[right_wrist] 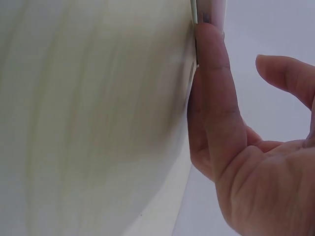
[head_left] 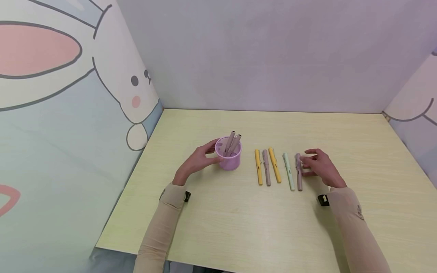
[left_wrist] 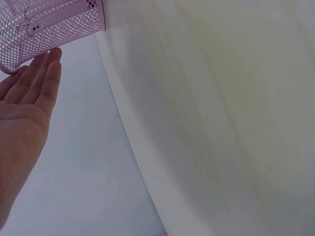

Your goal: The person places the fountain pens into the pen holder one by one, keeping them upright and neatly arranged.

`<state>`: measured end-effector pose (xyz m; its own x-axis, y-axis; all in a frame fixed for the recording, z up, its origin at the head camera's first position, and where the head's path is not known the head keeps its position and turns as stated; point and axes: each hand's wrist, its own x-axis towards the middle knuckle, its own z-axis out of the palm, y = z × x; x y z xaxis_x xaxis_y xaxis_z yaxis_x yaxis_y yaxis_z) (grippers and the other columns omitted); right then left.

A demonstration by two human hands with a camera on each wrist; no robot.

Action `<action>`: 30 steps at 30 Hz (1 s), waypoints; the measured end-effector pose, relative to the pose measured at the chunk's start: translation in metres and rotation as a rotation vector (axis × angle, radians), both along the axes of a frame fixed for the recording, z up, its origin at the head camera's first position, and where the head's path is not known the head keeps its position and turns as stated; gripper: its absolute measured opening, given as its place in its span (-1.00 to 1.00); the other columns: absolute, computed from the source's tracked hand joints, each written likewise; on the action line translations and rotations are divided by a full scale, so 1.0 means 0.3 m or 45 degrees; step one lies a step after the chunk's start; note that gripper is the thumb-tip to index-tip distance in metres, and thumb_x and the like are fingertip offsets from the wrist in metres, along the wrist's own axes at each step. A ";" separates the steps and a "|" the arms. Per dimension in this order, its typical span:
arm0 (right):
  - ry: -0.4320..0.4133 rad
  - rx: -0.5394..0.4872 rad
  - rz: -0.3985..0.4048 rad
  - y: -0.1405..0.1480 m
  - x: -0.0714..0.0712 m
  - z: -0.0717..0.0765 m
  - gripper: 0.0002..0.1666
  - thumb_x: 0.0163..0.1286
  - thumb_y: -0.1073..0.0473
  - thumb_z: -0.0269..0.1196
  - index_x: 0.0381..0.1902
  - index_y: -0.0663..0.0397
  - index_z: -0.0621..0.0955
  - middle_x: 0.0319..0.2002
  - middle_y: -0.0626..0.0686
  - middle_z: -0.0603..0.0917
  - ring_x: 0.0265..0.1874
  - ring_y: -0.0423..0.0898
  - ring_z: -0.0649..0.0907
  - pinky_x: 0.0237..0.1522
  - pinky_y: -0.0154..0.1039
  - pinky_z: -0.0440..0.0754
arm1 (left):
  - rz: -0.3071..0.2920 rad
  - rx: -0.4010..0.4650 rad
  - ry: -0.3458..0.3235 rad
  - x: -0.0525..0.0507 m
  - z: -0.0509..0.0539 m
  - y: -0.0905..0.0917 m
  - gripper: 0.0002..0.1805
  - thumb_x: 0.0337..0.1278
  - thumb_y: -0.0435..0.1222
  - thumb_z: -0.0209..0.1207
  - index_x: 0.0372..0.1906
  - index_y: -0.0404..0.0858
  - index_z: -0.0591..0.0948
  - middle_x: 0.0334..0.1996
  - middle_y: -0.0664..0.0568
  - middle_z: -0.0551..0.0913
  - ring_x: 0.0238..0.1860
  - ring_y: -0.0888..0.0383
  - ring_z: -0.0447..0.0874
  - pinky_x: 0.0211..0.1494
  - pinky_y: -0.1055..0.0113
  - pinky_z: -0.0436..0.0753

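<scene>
A purple mesh pen cup stands on the table with two mauve pens leaning in it. My left hand holds the cup's left side, thumb at the front and fingers behind; in the left wrist view the fingers lie along the mesh. To the right, a mauve pen is the rightmost of several lying on the table. My right hand touches this pen with its fingertips. In the right wrist view one finger reaches the pen, and another digit stands apart from it.
Left of that pen lie a pale green pen, a yellow pen, another mauve pen and another yellow pen. The light wooden table meets a plain wall behind and a bunny-printed wall at left.
</scene>
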<state>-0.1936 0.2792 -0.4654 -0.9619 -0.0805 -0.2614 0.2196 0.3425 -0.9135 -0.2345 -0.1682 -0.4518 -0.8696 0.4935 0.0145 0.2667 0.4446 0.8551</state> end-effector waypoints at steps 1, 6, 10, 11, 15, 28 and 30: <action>-0.003 0.002 0.003 0.000 0.000 0.001 -0.18 0.64 0.07 0.11 0.51 0.54 0.06 0.07 0.37 0.41 -0.23 -0.19 0.65 -0.19 -0.17 0.79 | -0.003 0.002 0.000 -0.001 -0.001 0.000 -0.12 0.31 -0.06 0.36 0.62 -0.16 0.25 0.48 -0.07 0.40 0.40 -0.09 0.44 0.46 -0.05 0.41; -0.015 0.013 0.007 -0.007 -0.002 0.002 -0.20 0.64 0.09 0.12 0.50 0.54 0.08 0.07 0.38 0.41 -0.25 -0.21 0.65 -0.19 -0.18 0.79 | -0.007 0.007 0.005 -0.003 -0.002 -0.001 -0.14 0.32 -0.08 0.35 0.62 -0.16 0.26 0.48 -0.07 0.41 0.40 -0.09 0.44 0.46 -0.05 0.41; -0.024 0.026 0.015 -0.006 -0.007 0.002 -0.20 0.64 0.08 0.12 0.50 0.55 0.09 0.08 0.39 0.41 -0.24 -0.20 0.66 -0.19 -0.17 0.79 | -0.006 -0.003 0.003 -0.003 -0.001 0.001 -0.14 0.32 -0.09 0.35 0.62 -0.17 0.26 0.48 -0.08 0.41 0.40 -0.09 0.45 0.46 -0.04 0.41; -0.028 0.034 0.019 -0.005 -0.009 0.001 -0.19 0.64 0.07 0.12 0.49 0.56 0.09 0.08 0.39 0.42 -0.23 -0.19 0.66 -0.19 -0.17 0.79 | -0.005 -0.006 0.002 -0.003 0.000 0.001 -0.14 0.32 -0.09 0.35 0.62 -0.17 0.26 0.48 -0.08 0.41 0.39 -0.09 0.45 0.46 -0.04 0.41; -0.040 0.077 0.036 -0.006 -0.016 0.001 -0.18 0.64 0.04 0.11 0.49 0.57 0.10 0.10 0.40 0.43 -0.20 -0.14 0.66 -0.18 -0.17 0.79 | -0.001 -0.019 -0.003 -0.003 0.001 0.001 -0.14 0.32 -0.09 0.34 0.62 -0.17 0.26 0.47 -0.08 0.41 0.39 -0.09 0.45 0.46 -0.02 0.41; -0.079 0.191 0.078 -0.026 -0.023 0.010 -0.29 0.62 0.16 0.10 0.45 0.62 0.18 0.20 0.52 0.44 -0.02 0.13 0.61 -0.17 -0.18 0.79 | -0.005 -0.021 0.003 -0.003 0.001 0.002 -0.15 0.33 -0.09 0.34 0.62 -0.15 0.26 0.47 -0.08 0.41 0.39 -0.09 0.45 0.46 -0.02 0.42; -0.089 0.206 0.081 -0.028 -0.027 0.009 -0.31 0.61 0.18 0.11 0.44 0.60 0.20 0.22 0.52 0.43 0.00 0.17 0.59 -0.17 -0.18 0.79 | -0.004 -0.020 0.003 -0.004 0.001 0.002 -0.15 0.32 -0.09 0.34 0.62 -0.15 0.26 0.47 -0.08 0.42 0.39 -0.09 0.45 0.45 -0.02 0.43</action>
